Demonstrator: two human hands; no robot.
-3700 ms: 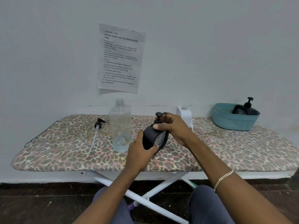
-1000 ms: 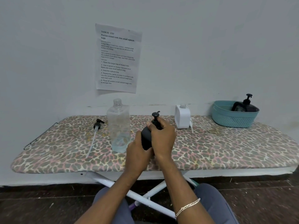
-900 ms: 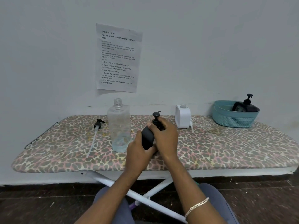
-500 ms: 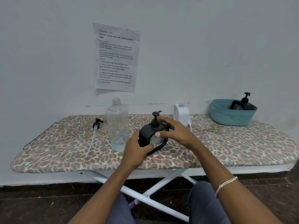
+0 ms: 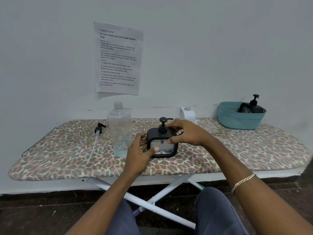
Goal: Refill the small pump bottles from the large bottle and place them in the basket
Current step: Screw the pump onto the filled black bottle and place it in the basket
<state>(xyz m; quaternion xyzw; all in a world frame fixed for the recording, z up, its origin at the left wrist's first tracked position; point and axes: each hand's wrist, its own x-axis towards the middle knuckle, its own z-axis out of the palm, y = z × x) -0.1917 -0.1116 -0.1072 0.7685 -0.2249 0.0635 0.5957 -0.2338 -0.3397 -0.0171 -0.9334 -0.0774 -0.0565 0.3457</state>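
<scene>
Toward the front of the ironing board (image 5: 237,150), the black pump bottle (image 5: 162,145) stands upright just right of the large clear bottle (image 5: 120,131), with open cover stretching right to the basket (image 5: 237,119). My left hand (image 5: 140,153) grips its left side, thumb on the ribbed clear panel. My right hand (image 5: 186,134) curls round its top right corner, fingertips hidden behind. The white bottle (image 5: 187,113) is partly blocked by that hand. The frame is matte black, with the pump fitted.
</scene>
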